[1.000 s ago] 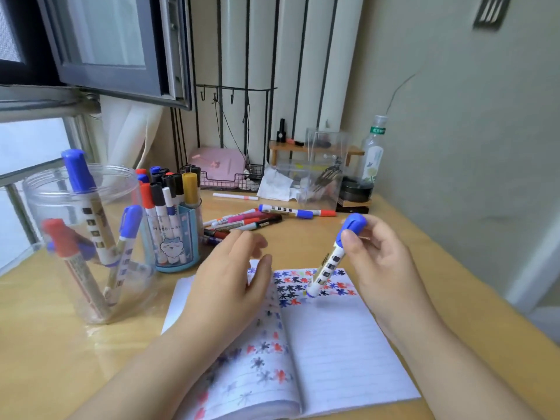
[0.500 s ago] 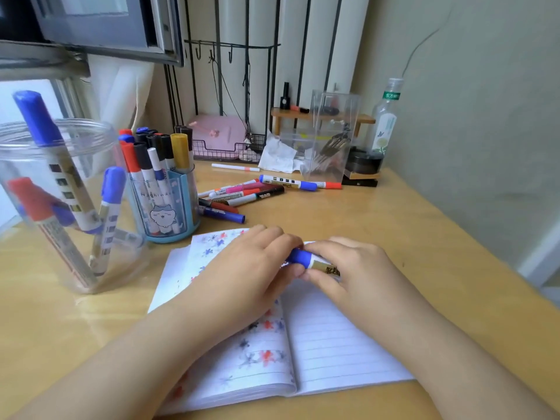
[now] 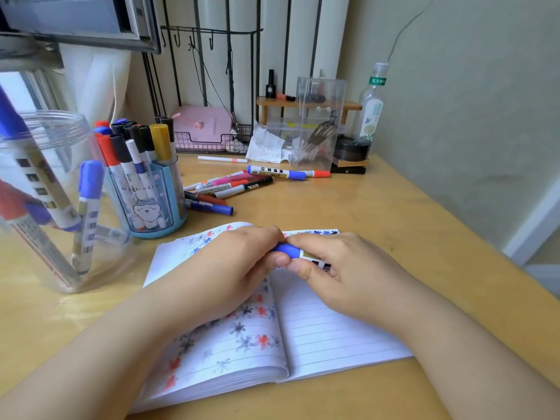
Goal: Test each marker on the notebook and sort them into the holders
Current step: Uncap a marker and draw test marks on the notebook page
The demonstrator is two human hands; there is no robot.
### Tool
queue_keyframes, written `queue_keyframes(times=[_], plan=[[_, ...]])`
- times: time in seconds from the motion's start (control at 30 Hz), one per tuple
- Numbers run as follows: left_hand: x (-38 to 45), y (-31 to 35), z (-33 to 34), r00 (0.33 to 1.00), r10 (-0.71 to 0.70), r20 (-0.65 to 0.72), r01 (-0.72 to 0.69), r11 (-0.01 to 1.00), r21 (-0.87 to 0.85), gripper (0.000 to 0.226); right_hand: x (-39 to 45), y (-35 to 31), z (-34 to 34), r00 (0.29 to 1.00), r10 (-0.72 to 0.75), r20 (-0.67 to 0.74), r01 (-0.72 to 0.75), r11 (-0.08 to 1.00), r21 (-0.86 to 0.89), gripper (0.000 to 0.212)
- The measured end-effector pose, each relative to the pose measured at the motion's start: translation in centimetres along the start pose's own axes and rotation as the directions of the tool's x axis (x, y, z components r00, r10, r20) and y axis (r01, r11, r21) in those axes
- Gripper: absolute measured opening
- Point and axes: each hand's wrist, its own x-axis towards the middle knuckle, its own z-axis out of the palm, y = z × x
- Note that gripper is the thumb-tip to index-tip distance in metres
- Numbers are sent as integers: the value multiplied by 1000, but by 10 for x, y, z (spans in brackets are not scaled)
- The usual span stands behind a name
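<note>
Over the open notebook point(image 3: 318, 325), both hands joined on a single blue-capped marker point(image 3: 292, 251), held level just above the upper edge of the pages. Left hand point(image 3: 230, 268) curled round the cap end, fingers and thumb pinching the blue cap; right hand point(image 3: 348, 269) wrapped round the white-and-gold barrel, most of it hidden in the grip. Cap seemingly being pressed on or pulled off; cannot tell which. Scattered across both pages, red, blue and black star-shaped test marks.

At left on the wooden surface point(image 3: 378, 225), a clear plastic jar point(image 3: 60, 207) holding several blue and red markers leaning against its wall. Just beside it, a blue cartoon-printed holder point(image 3: 148, 204) packed upright with red, black, white and yellow-capped pens. Beyond the notebook, a loose pile of untested markers point(image 3: 227, 189) lying flat, well apart from the hands.

Likely a light, rigid plastic tube, smooth and a little slippery, unlikely to bend or break under firm pressure. Best taken mid-barrel with one hand and at the cap with the other, as here; a snug cap probably needs a straight push or pull along the axis. For dropping into a holder, a light pinch near the cap end probably enough.
</note>
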Motion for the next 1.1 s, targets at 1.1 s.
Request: queue_keyframes(times=[1.1], plan=[[-4, -13, 6, 991, -122, 46, 124, 991, -46, 12, 5, 14, -4, 909, 360, 210, -294, 198, 935, 29]])
